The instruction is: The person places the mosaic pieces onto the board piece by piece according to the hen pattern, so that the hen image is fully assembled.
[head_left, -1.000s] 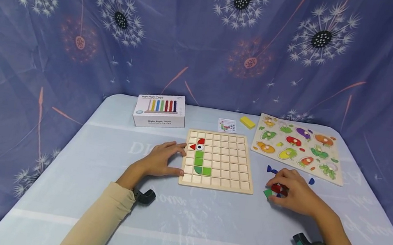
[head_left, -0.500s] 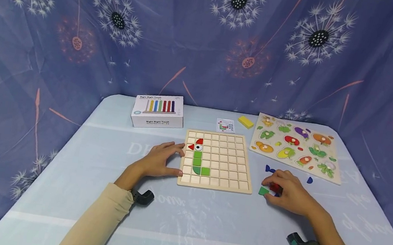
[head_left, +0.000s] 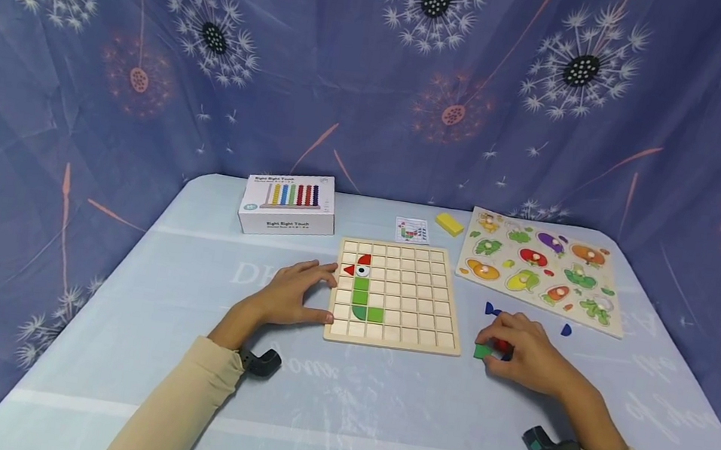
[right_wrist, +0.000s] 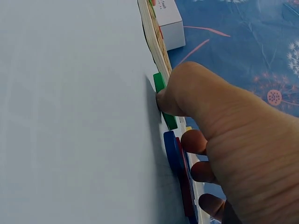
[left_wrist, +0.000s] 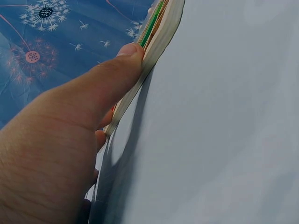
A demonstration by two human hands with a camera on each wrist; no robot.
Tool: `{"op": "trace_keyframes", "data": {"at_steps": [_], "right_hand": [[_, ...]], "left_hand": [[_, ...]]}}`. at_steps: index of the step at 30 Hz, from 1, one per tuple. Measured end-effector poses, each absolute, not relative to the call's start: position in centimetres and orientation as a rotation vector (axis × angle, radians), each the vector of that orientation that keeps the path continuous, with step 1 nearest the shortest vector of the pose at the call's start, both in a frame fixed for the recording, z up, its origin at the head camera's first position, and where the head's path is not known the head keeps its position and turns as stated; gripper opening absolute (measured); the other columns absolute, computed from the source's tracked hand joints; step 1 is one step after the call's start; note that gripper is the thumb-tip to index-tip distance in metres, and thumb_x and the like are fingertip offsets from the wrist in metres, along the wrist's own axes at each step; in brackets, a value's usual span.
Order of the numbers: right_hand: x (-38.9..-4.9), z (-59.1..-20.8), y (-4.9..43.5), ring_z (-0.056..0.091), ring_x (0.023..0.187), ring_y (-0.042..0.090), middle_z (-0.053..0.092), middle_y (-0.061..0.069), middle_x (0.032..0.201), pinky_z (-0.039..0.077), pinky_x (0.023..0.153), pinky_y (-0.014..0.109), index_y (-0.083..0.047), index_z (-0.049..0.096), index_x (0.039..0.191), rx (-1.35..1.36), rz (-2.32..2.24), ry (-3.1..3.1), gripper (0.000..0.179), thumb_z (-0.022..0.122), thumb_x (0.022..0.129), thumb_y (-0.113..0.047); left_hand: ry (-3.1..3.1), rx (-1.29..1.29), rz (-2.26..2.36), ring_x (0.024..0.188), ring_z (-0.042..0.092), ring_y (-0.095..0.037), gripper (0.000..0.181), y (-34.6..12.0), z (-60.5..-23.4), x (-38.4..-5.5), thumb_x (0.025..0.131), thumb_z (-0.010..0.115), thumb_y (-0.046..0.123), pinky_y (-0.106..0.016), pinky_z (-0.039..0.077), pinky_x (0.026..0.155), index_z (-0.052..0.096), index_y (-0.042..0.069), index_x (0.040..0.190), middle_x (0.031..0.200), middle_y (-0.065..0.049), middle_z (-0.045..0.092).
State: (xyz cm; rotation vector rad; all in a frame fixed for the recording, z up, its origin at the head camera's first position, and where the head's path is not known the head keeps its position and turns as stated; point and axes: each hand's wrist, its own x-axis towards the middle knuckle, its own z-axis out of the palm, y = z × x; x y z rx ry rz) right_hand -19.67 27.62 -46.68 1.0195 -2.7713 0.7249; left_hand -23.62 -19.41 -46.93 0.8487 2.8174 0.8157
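My left hand (head_left: pixel 293 294) rests beside the wooden grid board (head_left: pixel 409 344), thumb and fingertips spread along its left edge. In the left wrist view, the thumb (left_wrist: pixel 133 51) touches the board's rim. On the board lie a red quarter-round piece (head_left: pixel 365 260), a red triangle (head_left: pixel 349 271), an eye tile (head_left: pixel 362 271), and several green pieces (head_left: pixel 360 297). To the board's right, my right hand (head_left: pixel 528 353) pinches a green tile (head_left: pixel 482 352), its thumb pressed on the tile in the right wrist view. Red (head_left: pixel 501 345) and blue pieces (right_wrist: pixel 173 151) lie under that hand, partly hidden.
Blue pieces (head_left: pixel 491 308) and a blue half-round piece (head_left: pixel 566 330) lie beyond the right hand. Behind are a vegetable puzzle board (head_left: pixel 542 268), a yellow block (head_left: pixel 449 224), a small picture card (head_left: pixel 412 230) and a white box (head_left: pixel 289 204).
The right hand has shifted slightly left, and the green tile in it has turned straighter. The left hand stays at the board's edge. The whole head view has drifted a little.
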Motion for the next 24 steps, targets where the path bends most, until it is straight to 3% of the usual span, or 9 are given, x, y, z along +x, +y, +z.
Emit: {"op": "trace_keyframes", "data": {"at_steps": [19, 24], "right_hand": [[-20.5, -45.8, 26.7, 0.049, 0.094, 0.011, 0.058, -0.016, 0.099, 0.036, 0.078, 0.038, -0.027, 0.07, 0.098, 1.057, 0.718, -2.72, 0.032, 0.084, 0.073, -0.012], [-21.6, -45.0, 25.3, 0.054, 0.089, 0.011, 0.059, -0.013, 0.099, 0.045, 0.076, 0.034, -0.023, 0.071, 0.101, 1.196, 0.812, -2.654, 0.031, 0.081, 0.077, -0.007]], "left_hand": [[2.813, 0.827, 0.817, 0.149, 0.022, -0.035, 0.058, -19.4, -46.9, -23.6, 0.081, 0.077, 0.06, -0.061, 0.018, 0.114, 0.054, 0.029, 0.124, 0.162, 0.004, 0.034], [2.806, 0.809, 0.81, 0.15, 0.02, -0.034, 0.058, -19.3, -46.9, -23.6, 0.082, 0.076, 0.061, -0.06, 0.017, 0.114, 0.054, 0.029, 0.124, 0.162, 0.004, 0.033]]}}
